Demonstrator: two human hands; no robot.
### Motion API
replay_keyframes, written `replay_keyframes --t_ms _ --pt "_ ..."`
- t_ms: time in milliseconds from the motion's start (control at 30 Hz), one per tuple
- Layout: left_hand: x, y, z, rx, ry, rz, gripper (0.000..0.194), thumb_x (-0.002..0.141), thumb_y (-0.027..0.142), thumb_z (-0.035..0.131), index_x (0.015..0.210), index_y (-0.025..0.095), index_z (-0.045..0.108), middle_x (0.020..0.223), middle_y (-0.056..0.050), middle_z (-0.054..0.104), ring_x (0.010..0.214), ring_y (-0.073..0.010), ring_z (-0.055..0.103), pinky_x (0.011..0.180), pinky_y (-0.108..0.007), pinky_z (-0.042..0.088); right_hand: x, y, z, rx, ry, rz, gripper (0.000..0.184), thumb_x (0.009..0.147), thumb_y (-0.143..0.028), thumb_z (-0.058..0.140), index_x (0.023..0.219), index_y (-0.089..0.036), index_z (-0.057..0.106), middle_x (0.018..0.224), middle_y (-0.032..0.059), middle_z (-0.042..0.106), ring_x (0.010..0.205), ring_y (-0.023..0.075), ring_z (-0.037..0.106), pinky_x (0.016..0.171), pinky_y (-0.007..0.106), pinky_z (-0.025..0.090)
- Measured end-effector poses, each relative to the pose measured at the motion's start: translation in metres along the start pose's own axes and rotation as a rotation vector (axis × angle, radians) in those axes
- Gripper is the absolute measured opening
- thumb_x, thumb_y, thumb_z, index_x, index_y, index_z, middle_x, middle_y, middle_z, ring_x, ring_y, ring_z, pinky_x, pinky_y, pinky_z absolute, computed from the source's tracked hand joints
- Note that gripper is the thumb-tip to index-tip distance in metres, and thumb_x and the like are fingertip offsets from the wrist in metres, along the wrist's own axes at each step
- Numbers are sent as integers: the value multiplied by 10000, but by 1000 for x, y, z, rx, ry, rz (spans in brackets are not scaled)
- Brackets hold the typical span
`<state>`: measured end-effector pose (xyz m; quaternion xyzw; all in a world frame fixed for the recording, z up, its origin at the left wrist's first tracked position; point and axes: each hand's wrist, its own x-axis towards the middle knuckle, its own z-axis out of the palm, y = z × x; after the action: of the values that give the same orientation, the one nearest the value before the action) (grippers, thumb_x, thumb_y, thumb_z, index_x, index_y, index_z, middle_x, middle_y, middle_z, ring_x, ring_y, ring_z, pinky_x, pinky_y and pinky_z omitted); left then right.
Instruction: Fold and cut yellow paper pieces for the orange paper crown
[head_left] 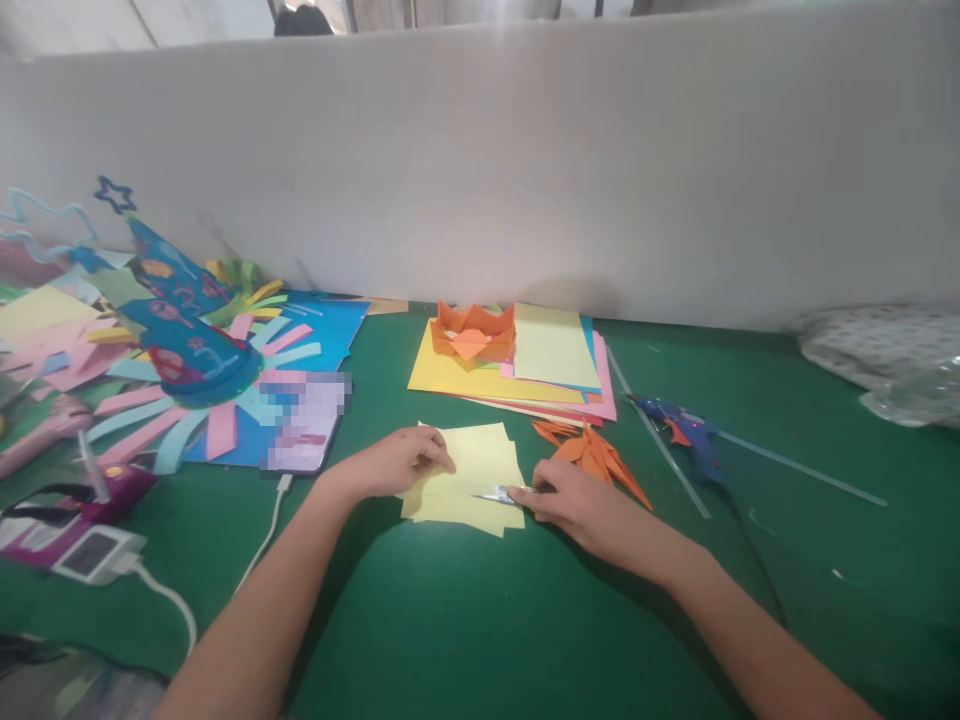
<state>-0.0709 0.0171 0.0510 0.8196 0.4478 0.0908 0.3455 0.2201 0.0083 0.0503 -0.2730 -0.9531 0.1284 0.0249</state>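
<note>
Pale yellow sheets point(480, 455) lie at frame center, left hand point(405, 462) on their left edge, fingers curled, can't tell if pinching. Right hand point(562, 497) grips silvery pointed tool point(496, 494) over their right side; orange folded paper point(596, 455) just above that hand, blue glue gun point(696, 440) frame right.

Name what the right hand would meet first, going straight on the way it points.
Across the yellow paper under its tool, the right hand would probably meet the left hand first, though depth is unclear.
</note>
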Motion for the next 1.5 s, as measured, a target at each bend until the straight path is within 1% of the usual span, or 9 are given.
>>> replay_keyframes --t_ms 167,333,500,767,933,1133,1333,1400,1500 --pt "1 -2 0 -4 -7 14 335 855 114 406 1002 208 692 987 -48 592 852 -144 550 762 -242 409 4 -5 3 -54 22 3 342 952 -178 336 1209 -245 552 809 38 461 693 143 409 572 228 310" --pt "1 0 0 -20 -3 2 334 849 118 409 996 206 696 993 -53 596 864 -150 550 755 -241 415 4 -4 6 -38 48 -32 349 948 -172 344 1225 -254 540 812 37 466 706 147 412 567 229 296" --pt "1 -1 -1 -24 -3 0 352 833 95 406 988 209 700 983 -51 598 855 -150 548 762 -246 415 5 -6 7 -50 59 -20 357 952 -181 336 1239 -257 533 799 32 458 683 143 398 548 228 270" --pt "1 2 -3 -17 -21 -14 365 817 83 399 985 201 700 991 -54 593 867 -154 553 776 -252 418 7 -9 8 -23 36 -27 364 970 -218 307 1272 -271 502 798 29 454 681 143 395 555 231 273" --pt "-1 0 -5 -22 -61 3 397 761 60 443 1040 223 674 1044 -44 564 886 -150 550 791 -241 424 10 -12 8 35 79 5 340 979 -253 290 1218 -250 532 798 28 459 678 141 401 572 237 291" --pt "-2 -2 -5 -5 -62 14 454 747 31 416 1061 240 670 1059 -36 570 919 -148 548 807 -234 426 10 -11 8 -22 34 -17 371 965 -202 318 1288 -285 482 807 30 455 679 143 397 560 230 275" --pt "-3 -2 -4 1 -56 12 471 745 14 404 1064 239 669 1062 -39 575 947 -152 547 837 -243 420 10 -11 5 -21 26 -24 388 959 -192 321 1298 -285 483 805 35 462 670 141 404 558 229 296" --pt "-4 -2 -4 -14 -46 29 455 752 26 411 1067 239 661 1092 -46 558 990 -161 536 858 -251 417 10 -12 5 -32 35 -13 383 961 -207 316 1296 -283 487 816 41 473 665 141 413 553 230 305" --pt "-5 -2 -4 -46 -46 50 455 738 33 437 1087 245 638 1241 -51 482 1024 -169 520 848 -249 424 8 -14 6 -55 38 7 370 961 -228 324 1285 -275 497 846 54 500 689 151 448 557 233 330"
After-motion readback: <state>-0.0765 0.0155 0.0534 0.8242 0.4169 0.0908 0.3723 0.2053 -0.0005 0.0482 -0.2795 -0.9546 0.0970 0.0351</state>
